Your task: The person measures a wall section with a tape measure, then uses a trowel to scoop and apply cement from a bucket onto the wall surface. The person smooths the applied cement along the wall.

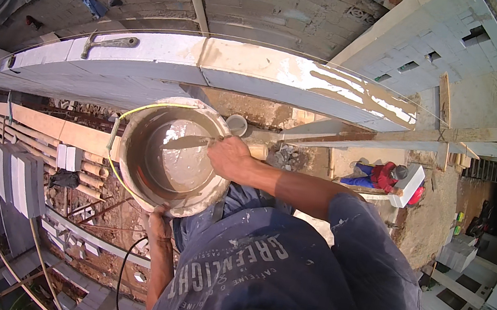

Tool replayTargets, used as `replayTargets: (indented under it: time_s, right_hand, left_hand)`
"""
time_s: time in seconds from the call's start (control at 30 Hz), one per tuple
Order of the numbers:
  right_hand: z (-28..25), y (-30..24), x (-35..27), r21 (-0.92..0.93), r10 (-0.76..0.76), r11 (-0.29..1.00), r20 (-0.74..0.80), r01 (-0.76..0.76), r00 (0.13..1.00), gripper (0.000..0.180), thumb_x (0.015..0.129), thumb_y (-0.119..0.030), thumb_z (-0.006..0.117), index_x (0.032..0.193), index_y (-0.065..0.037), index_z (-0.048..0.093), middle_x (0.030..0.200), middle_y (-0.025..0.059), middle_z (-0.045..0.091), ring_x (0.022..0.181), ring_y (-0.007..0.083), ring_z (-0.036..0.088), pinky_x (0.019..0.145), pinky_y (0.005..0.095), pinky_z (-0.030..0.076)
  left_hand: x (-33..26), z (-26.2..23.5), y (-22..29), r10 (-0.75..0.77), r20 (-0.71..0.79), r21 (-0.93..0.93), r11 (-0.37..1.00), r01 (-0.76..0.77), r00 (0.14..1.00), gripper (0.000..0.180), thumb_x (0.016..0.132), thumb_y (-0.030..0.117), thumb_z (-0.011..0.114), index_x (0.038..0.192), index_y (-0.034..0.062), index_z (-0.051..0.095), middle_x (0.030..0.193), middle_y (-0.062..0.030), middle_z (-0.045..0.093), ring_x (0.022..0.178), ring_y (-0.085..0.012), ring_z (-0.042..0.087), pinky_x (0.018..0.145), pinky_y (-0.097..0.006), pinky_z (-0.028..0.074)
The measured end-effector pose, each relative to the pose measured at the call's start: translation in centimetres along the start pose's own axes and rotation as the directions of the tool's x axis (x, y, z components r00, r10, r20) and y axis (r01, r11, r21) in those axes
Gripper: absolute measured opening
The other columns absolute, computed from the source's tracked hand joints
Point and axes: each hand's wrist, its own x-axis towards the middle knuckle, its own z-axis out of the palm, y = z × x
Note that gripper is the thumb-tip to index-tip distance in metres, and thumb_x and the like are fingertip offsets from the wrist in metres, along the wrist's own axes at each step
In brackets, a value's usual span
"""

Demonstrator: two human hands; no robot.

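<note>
A large mortar-caked bucket (132, 150) is tipped toward me against my body, with wet grey mortar (183, 173) in its bottom. Its yellow-green carrying handle (127, 114) hangs over the far left side. My left hand (158, 224) grips the bucket at its near lower rim, fingers partly hidden beneath it. Closed around a trowel, my right hand (229, 158) is over the bucket's right rim. The trowel's blade (186, 142) points left into the bucket, above the mortar. Ahead runs a white block wall (245, 59), with mortar streaks (364, 92) on its top at the right.
A hammer (109, 43) lies on the wall top at left. A wooden beam (462, 134) crosses at right. Well below, a person in red (383, 176) handles a white block (411, 185). Bamboo poles (93, 181), a plank (62, 129) and stacked blocks (21, 179) are at left.
</note>
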Motion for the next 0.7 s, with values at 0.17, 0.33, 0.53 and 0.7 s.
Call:
replayTargets:
  time_s: [0.17,0.33,0.53,0.7]
  right_hand:
    - [-0.1,-0.8,1.2,0.208,0.095,0.969,0.18,-0.132,0.979,0.028,0.069,-0.02,0.06,0.084,0.002,0.07,0.086,0.0216,0.068,0.08,0.0331,0.067,0.07,0.0399,0.052]
    - [-0.7,4.9,-1.6,0.6,0.055,0.731,0.422,-0.324,0.905,0.033,0.074,-0.023,0.059,0.087,0.006,0.068,0.068,0.0135,0.062,0.057,0.0211,0.059,0.051,0.0369,0.047]
    - [-3.6,13.4,-7.3,0.751,0.059,0.587,0.333,-0.302,0.941,0.023,0.078,-0.024,0.059,0.072,-0.002,0.061,0.063,0.0024,0.054,0.056,0.0123,0.049,0.051,0.0284,0.039]
    - [-7.9,22.7,-12.2,0.734,0.466,0.495,0.227,-0.465,0.855,0.014,0.078,-0.018,0.057,0.08,-0.005,0.06,0.066,0.0005,0.054,0.056,0.0131,0.049,0.055,0.0305,0.041]
  left_hand:
    - [0.5,0.5,-0.4,0.12,-0.059,0.063,0.991,-0.116,0.991,0.041,0.065,-0.005,0.054,0.106,-0.0031,0.053,0.086,-0.009,0.06,0.07,-0.0193,0.06,0.067,-0.029,0.05]
    - [0.6,0.7,0.4,0.072,0.048,0.08,0.994,-0.076,0.996,0.036,0.065,-0.005,0.052,0.101,-0.0064,0.054,0.083,-0.0104,0.061,0.072,-0.0191,0.061,0.068,-0.029,0.05]
    - [0.9,0.5,1.0,0.005,0.025,0.147,0.989,-0.009,1.0,0.037,0.068,-0.003,0.052,0.105,-0.0014,0.057,0.087,-0.0085,0.061,0.073,-0.0214,0.063,0.064,-0.033,0.053]
    - [-0.3,0.4,1.1,0.023,0.002,0.143,0.989,-0.023,1.0,0.034,0.068,-0.001,0.053,0.102,-0.0017,0.057,0.086,-0.0081,0.061,0.073,-0.02,0.062,0.063,-0.031,0.051]
